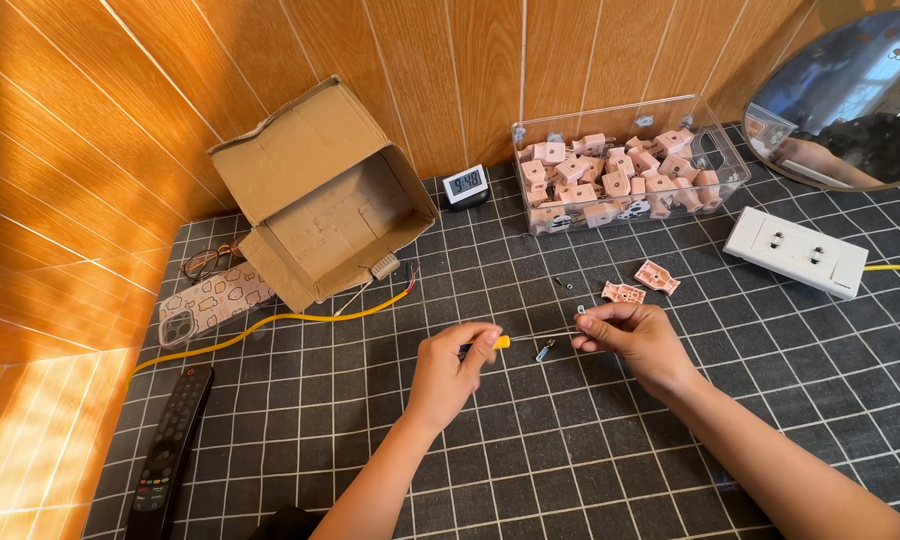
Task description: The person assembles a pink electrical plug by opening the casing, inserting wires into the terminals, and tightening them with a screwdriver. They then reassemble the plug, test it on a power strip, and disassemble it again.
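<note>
Both forearms reach up from the near edge of the black gridded mat (590,470), the hands a little apart near its middle. Pinched in the left hand (452,365) is a small screwdriver with a yellow tip (501,342) pointing toward the other hand. Closed in the fingertips of the right hand (635,335) is a tiny metal piece (581,310), too small to identify. One more small metal part (545,351) lies on the mat between the hands.

Just beyond the right hand lie two pink plastic shell halves (640,285), separate and unassembled, so by my reading the piece in hand has barely been started. Toward the far edge, one clear plastic bin (726,160) is piled with pink plugs (610,180), too many to count; whether those are finished or waiting I cannot tell.

Counting the rest: one open cardboard box (320,190) on its side toward the far left, one small digital clock (465,185) against the wall, one white socket strip (796,252) at the right edge, one yellow cable (270,325) running across the left part, one phone in a patterned case (215,303), one pair of glasses (208,262), and one remote control (170,450) at the near left corner.
</note>
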